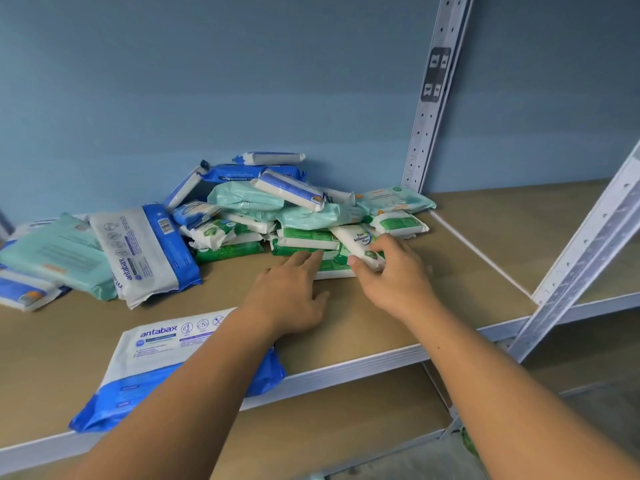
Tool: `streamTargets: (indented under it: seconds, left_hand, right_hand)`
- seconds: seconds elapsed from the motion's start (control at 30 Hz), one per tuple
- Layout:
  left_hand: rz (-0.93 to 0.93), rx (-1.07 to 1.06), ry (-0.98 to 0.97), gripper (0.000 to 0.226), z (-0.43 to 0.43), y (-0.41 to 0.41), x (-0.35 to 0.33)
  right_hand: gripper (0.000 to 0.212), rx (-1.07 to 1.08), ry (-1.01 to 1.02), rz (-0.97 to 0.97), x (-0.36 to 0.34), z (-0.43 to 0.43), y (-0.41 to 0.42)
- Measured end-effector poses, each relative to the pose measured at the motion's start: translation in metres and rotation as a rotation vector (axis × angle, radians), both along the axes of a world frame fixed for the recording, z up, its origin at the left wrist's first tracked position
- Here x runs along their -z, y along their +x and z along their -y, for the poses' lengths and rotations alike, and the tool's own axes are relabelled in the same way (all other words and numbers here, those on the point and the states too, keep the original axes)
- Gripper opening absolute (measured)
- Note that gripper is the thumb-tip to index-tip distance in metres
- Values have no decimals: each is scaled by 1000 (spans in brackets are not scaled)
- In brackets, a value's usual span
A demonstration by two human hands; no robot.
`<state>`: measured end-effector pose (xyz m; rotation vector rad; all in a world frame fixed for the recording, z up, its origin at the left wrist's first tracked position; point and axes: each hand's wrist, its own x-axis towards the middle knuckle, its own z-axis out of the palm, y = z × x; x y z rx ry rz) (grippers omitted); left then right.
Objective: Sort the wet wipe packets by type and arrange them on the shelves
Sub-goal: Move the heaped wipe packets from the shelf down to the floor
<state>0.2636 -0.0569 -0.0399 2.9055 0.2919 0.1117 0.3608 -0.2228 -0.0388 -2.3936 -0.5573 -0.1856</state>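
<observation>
Head view. Grips, with the right hand [391, 271], a slim white-and-green plastic wipe packet [362, 245] at the front of the jumbled heap of blue, mint and green soft packets [263, 206], fingers curled round it. Rests the left hand [294, 296] flat, fingers straight, against the stacked green-and-white packets [304, 242] at the heap's base on the tan wooden shelf board [398, 327], probably to steady them for the pull. Keeps apart, at the front edge, a large white-and-blue antabax pouch [156, 358], likely a type set aside.

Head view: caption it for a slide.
Right hand grips a green-and-white packet at the mixed pile; left hand lies open alongside.
</observation>
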Motion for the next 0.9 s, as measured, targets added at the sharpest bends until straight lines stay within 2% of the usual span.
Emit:
streamTargets:
  seconds: [0.13, 0.27, 0.43, 0.63, 0.8, 0.9]
  left_hand:
    - [30, -36, 99, 76, 6, -4, -1]
    - [97, -110, 115, 68, 15, -11, -5]
    - [74, -172, 33, 60, 26, -20, -11]
    - [-4, -199, 51, 54, 37, -37, -15]
    - [138, -200, 57, 53, 50, -59, -19]
    - [233, -156, 62, 52, 56, -77, -21]
  right_hand:
    - [36, 69, -7, 44, -1, 6, -2]
    - [33, 100, -12, -79, -5, 18, -7]
    - [66, 129, -113, -148, -12, 32, -17]
    - [39, 168, -159, -205, -13, 46, -27]
    - [36, 144, -113, -149, -25, 63, -48]
    - [26, 126, -81, -126, -36, 78, -63]
